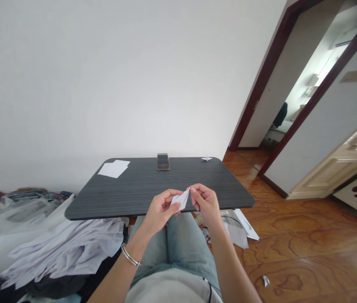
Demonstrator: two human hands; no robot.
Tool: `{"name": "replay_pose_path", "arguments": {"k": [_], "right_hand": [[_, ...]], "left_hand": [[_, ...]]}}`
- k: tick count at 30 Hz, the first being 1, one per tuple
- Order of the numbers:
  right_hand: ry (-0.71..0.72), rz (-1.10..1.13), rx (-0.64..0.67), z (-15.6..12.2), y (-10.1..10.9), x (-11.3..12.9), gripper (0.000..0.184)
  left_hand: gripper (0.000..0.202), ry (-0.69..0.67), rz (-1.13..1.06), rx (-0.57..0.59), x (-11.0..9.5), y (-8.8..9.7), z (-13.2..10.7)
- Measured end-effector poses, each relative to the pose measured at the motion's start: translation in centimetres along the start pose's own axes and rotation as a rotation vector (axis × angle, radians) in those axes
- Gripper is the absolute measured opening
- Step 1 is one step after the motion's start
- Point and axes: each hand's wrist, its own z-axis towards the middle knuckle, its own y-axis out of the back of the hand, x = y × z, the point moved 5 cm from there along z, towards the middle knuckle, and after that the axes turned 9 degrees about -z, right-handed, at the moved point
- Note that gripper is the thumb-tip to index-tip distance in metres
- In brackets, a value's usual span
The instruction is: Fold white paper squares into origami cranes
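A small folded piece of white paper (181, 199), tapering to a point at its upper right, is held between my hands above the table's front edge. My left hand (162, 209) grips its wide end, thumb on top and fingers behind. With thumb and fingertips my right hand (204, 198) pinches the narrow tip. Part of the paper is hidden by my fingers. On the dark table (134, 187), a folded white paper figure (207, 158) stands at the back right. Flat white paper sheets (114, 168) lie at the back left.
A small dark framed object (163, 162) stands at the table's back edge, near the white wall (118, 75). Piled white cloth (67, 248) lies at the left. Papers and plastic (236, 229) rest below the table at right, and a white scrap (265, 280) on the wooden floor.
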Motion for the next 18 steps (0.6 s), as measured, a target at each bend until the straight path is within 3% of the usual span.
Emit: {"name": "replay_pose_path", "arguments": {"k": [18], "right_hand": [[0.021,0.092,0.055,-0.04,-0.12,0.00,0.021]], "left_hand": [[0.031,-0.005,0.026,0.085,0.10,-0.39,-0.15]]}}
